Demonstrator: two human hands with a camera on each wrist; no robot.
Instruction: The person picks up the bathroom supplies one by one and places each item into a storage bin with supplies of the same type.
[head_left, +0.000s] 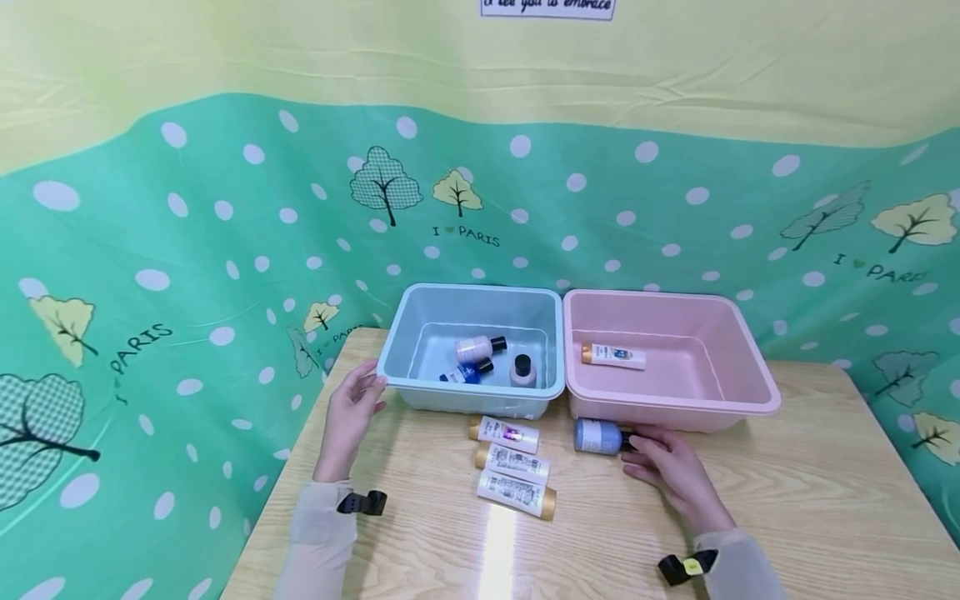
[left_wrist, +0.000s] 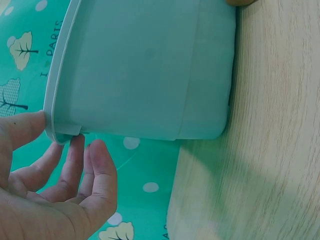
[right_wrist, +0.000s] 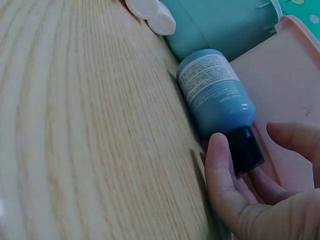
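Observation:
At the front left corner of the light blue bin (head_left: 471,396), my left hand (head_left: 351,417) pinches the rim between thumb and fingers. My right hand (head_left: 667,467) is at the black cap (right_wrist: 245,150) of a blue bottle (head_left: 597,437), which lies on its side before the pink bin (head_left: 675,404). In the right wrist view the fingers are spread about the cap, and a gap shows between thumb and cap. Inside the blue bin are a pale pink bottle (head_left: 472,348), a dark blue bottle (head_left: 461,375) and another black-capped bottle (head_left: 522,375).
White tubes with gold caps, the upper (head_left: 510,434), middle (head_left: 513,462) and lower (head_left: 513,492), lie on the wooden table (head_left: 420,533). Another such tube (head_left: 618,357) is in the pink bin. A patterned green cloth (head_left: 525,200) hangs behind the bins.

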